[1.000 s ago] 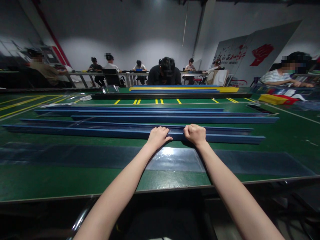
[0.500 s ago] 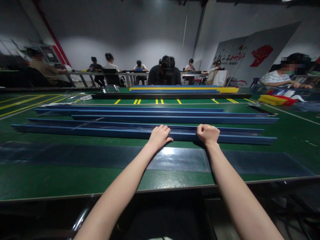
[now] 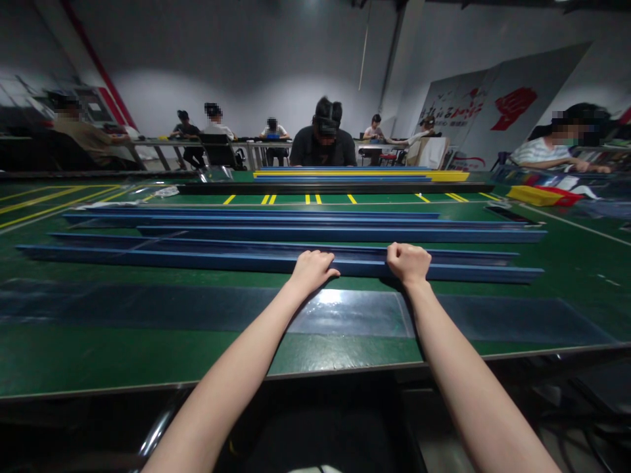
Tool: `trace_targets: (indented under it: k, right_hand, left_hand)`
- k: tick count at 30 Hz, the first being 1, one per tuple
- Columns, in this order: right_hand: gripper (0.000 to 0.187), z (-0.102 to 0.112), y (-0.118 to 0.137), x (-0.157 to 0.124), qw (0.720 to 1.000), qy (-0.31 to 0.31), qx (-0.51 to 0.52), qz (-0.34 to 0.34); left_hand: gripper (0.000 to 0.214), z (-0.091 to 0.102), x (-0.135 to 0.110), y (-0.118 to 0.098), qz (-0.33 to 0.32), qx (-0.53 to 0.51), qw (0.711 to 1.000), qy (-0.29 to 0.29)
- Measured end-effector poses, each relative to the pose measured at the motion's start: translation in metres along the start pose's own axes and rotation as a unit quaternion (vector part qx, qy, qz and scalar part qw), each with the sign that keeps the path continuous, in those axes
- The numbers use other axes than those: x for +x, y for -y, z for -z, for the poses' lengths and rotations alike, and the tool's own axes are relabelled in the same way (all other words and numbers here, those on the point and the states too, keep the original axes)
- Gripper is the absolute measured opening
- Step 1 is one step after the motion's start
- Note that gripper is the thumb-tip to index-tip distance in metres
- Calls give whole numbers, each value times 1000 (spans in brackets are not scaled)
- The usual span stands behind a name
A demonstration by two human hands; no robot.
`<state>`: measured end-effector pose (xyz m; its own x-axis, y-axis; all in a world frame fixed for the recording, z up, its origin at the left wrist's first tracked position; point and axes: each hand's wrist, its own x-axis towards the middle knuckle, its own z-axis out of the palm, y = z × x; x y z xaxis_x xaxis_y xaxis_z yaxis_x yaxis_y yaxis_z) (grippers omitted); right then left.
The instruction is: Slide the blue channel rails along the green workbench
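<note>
Two hands, left (image 3: 311, 270), right (image 3: 408, 263), on nearest blue rail (image 3: 197, 261)

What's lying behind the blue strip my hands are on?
More long blue strips lie parallel on the green table, with a person in black seated beyond. Your left hand and right hand cover parts of the near strip.

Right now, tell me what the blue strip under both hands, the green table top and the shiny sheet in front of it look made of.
Blue strip: probably coated metal or rigid plastic; long, straight, sharp-edged, even satin sheen.
Table top: hard board with a green coating, semi-gloss, scuffed near the edge.
Clear sheet: likely plastic film; glossy, mirrors the overhead light.
</note>
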<state>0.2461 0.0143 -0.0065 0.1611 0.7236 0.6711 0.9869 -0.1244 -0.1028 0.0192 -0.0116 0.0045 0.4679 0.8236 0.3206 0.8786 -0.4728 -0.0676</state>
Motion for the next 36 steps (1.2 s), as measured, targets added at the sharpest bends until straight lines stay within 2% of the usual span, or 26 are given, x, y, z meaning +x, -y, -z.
trace_targets:
  k: [12, 18, 27, 36]
  right_hand:
    - [42, 1, 0, 0, 1000, 6, 5, 1]
    - [41, -1, 0, 0, 1000, -9, 6, 2]
    - [42, -3, -2, 0, 1000, -15, 4, 9]
    - [41, 5, 0, -1, 999, 12, -2, 38]
  left_hand:
    - [29, 3, 1, 0, 6, 3, 1000, 17]
    - [39, 1, 0, -1, 26, 8, 1000, -1]
    - [37, 1, 1, 1, 43, -23, 999, -3]
    - [38, 0, 1, -1, 43, -11, 999, -15]
